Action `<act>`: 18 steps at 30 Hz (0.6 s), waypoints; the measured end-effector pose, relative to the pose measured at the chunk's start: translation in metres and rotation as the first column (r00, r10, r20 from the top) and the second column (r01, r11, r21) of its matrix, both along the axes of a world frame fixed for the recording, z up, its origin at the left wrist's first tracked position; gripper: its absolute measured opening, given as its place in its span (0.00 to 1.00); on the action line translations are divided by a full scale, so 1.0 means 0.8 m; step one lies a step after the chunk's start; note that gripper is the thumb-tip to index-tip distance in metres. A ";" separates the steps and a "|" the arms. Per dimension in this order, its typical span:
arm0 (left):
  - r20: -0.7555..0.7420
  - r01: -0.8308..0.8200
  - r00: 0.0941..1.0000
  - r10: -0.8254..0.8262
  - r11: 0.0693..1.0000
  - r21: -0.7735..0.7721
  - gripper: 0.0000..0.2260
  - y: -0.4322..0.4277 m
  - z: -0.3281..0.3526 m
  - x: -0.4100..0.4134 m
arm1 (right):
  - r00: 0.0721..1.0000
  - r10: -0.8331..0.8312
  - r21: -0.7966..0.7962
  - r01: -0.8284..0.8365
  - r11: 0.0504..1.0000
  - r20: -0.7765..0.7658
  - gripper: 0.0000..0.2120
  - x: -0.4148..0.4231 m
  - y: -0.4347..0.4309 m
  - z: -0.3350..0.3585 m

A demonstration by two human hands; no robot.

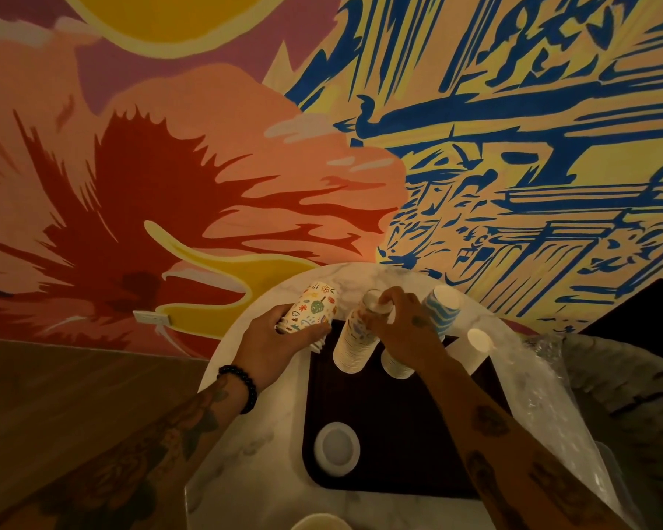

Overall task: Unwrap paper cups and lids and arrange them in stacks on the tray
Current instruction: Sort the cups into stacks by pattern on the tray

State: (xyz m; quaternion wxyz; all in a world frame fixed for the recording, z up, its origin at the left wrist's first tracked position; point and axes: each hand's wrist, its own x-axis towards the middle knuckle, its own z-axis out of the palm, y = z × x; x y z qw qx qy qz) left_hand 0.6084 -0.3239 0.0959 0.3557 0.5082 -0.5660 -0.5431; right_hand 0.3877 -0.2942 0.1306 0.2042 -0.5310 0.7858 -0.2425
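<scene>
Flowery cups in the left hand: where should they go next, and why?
Probably onto the tall stack of printed paper cups, once the right hand, gripping its top, lifts away. The left hand holds the flowery white paper cups tilted just beside that stack on the dark brown tray, and the prints look alike, so they likely belong together.

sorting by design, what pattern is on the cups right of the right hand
The cup stack has blue-and-white wavy stripes; head view.
</scene>
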 end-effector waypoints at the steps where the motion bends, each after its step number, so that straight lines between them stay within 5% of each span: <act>1: 0.005 -0.001 1.000 0.001 1.000 -0.006 0.27 0.000 0.001 0.000 | 1.000 -0.002 0.014 0.002 1.000 -0.014 0.17 0.000 0.001 -0.002; 7: 0.056 0.047 0.998 -0.043 0.996 -0.078 0.30 0.004 0.004 -0.005 | 0.995 -0.057 -0.161 0.070 0.984 0.084 0.15 0.008 0.002 0.019; 11: 0.080 0.096 0.993 -0.085 0.986 -0.138 0.37 0.011 0.010 -0.013 | 0.933 -0.009 -0.053 0.029 0.998 0.359 0.19 0.023 0.000 0.032; 18: 0.094 0.156 0.986 -0.138 0.962 -0.226 0.37 0.019 0.013 -0.017 | 0.892 0.010 0.007 -0.014 1.000 0.452 0.22 0.040 0.003 0.029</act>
